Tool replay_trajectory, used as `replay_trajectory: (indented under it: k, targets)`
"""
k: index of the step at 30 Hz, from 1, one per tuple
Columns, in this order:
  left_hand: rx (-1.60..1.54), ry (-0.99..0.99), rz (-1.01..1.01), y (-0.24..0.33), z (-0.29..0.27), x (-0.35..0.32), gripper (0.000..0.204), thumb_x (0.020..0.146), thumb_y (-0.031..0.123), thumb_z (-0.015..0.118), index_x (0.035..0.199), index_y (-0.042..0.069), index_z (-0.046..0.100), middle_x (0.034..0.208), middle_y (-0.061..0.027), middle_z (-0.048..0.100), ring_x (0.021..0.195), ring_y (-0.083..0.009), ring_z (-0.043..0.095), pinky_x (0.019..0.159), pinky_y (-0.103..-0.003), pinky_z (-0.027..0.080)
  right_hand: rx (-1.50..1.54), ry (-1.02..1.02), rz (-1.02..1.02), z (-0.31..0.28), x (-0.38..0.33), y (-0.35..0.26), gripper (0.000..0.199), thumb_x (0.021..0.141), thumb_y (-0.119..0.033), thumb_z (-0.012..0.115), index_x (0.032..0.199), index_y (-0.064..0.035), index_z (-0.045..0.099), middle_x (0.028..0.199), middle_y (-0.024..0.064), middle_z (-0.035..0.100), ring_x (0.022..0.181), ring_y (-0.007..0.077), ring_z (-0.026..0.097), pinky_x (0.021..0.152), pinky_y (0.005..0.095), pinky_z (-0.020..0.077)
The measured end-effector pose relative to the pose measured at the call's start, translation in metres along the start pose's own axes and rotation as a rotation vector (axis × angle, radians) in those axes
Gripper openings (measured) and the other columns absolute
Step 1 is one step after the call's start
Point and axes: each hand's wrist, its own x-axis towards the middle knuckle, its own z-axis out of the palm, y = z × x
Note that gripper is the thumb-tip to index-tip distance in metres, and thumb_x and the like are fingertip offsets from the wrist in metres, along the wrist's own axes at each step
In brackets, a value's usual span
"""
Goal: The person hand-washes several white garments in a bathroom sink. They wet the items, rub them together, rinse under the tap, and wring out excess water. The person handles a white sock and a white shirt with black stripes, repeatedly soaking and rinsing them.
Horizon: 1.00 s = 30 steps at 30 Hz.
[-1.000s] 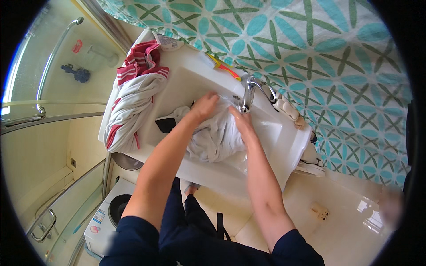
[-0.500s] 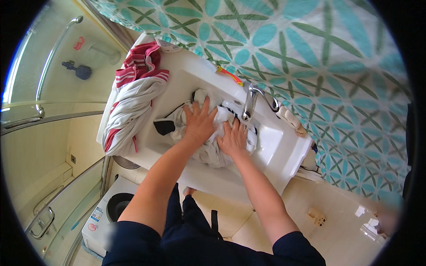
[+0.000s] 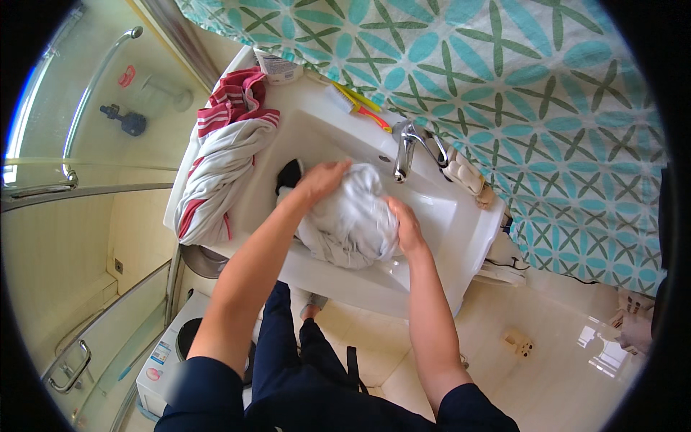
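A wet, bunched white garment (image 3: pixel 345 223) with a black patch at its left side lies in the white sink (image 3: pixel 288 137). My left hand (image 3: pixel 325 180) is closed on its upper left part, fingers curled into the cloth. On the opposite side my right hand (image 3: pixel 405 225) grips the garment's right edge. Between the hands the cloth is blurred by motion. Just beyond my right hand stands the chrome faucet (image 3: pixel 405 150). Folds of cloth hide some of my fingertips.
A twisted white and red garment (image 3: pixel 223 165) lies along the sink's left rim. Behind the basin are a brush with an orange handle (image 3: pixel 373 119), a white tub (image 3: pixel 279 70) and a patterned curtain (image 3: pixel 489 79). A washing machine (image 3: pixel 162 367) stands below left.
My hands were spread flat, pressing on the garment. Now they have moved apart and hold its two sides, with the cloth gathered up between them. The view has shifted slightly.
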Motion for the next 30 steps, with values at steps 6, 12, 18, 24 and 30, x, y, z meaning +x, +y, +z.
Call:
replay_trajectory:
  k: [6, 12, 18, 24, 30]
  targets:
    - [1.055, 0.237, 0.523, -0.038, 0.014, -0.08, 0.059, 0.093, 0.062, 0.058, 0.145, 0.034, 0.059, 0.166, -0.0129, 0.029, 0.146, -0.0483, 0.029, 0.107, -0.079, 0.028, -1.541, 0.086, -0.387, 0.03, -0.043, 0.033, 0.061, 0.08, -0.025, 0.076, 0.136, -0.0104, 0.057, 0.165, 0.0217, 0.023, 0.151, 0.0446, 0.028, 0.119, 0.0679, 0.023]
    - [1.1, 0.358, 0.501, -0.042, 0.044, -0.028, 0.043, 0.095, 0.046, 0.06, 0.131, 0.024, 0.067, 0.157, -0.0126, 0.039, 0.137, -0.0437, 0.038, 0.105, -0.077, 0.029, -1.632, 0.126, -0.346, 0.03, 0.016, 0.024, 0.059, 0.078, -0.022, 0.072, 0.133, -0.0091, 0.055, 0.157, 0.0271, 0.037, 0.144, 0.0462, 0.035, 0.111, 0.0721, 0.0276]
    - [1.06, 0.439, 0.476, -0.035, 0.064, 0.049, 0.022, 0.092, 0.029, 0.062, 0.103, 0.014, 0.075, 0.128, -0.0088, 0.06, 0.121, -0.0367, 0.052, 0.091, -0.062, 0.047, -1.62, 0.39, -0.304, 0.029, 0.077, 0.019, 0.031, 0.092, -0.025, 0.058, 0.12, -0.0164, 0.066, 0.098, 0.0197, 0.073, 0.09, 0.0406, 0.07, 0.081, 0.0549, 0.0509]
    - [0.914, 0.236, 0.455, -0.024, 0.049, 0.063, 0.029, 0.092, 0.034, 0.061, 0.105, 0.013, 0.076, 0.112, -0.0156, 0.07, 0.106, -0.0376, 0.066, 0.096, -0.05, 0.051, -1.273, 0.477, -0.07, 0.035, 0.085, 0.001, 0.025, 0.095, -0.024, 0.053, 0.107, -0.0117, 0.07, 0.085, 0.0167, 0.072, 0.086, 0.0312, 0.072, 0.077, 0.0446, 0.0546]
    - [0.523, -0.138, 0.217, 0.022, 0.004, -0.015, 0.067, 0.095, 0.062, 0.055, 0.152, 0.026, 0.051, 0.135, -0.0243, 0.059, 0.136, -0.0456, 0.048, 0.112, -0.058, 0.038, -0.301, -0.089, -0.25, 0.02, -0.011, -0.026, 0.047, 0.085, -0.041, 0.072, 0.123, -0.0142, 0.064, 0.115, 0.0126, 0.065, 0.123, 0.0251, 0.056, 0.105, 0.0418, 0.0432]
